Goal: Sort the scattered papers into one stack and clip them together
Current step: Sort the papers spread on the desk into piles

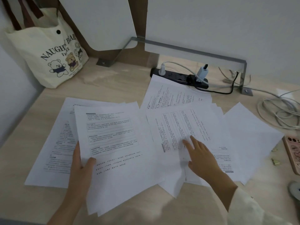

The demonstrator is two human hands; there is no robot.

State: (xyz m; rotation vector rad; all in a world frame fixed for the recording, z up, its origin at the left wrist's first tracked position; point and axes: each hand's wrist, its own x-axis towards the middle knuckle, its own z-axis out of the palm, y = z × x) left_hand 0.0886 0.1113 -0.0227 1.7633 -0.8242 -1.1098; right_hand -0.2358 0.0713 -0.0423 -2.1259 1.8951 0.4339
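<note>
Several printed white papers lie spread over the pale wooden desk (113, 82). My left hand (81, 166) grips the left edge of a small stack of papers (116, 151), thumb on top, with the stack tilted over the desk's front. My right hand (201, 158) rests flat, fingers apart, on a rotated printed sheet (183, 127) in the middle. More sheets lie behind it (168, 93), to the far right (253, 132) and under the held stack at left (60, 143). Two small gold clips (275, 161) lie on the desk at the right.
A cream tote bag (48, 51) with bear prints stands at the back left. A black power strip (180, 77) with plugs lies at the back, with coiled cables (279, 111) on the right. A pink case (292, 151) and a round grey object (294, 190) sit at the right edge.
</note>
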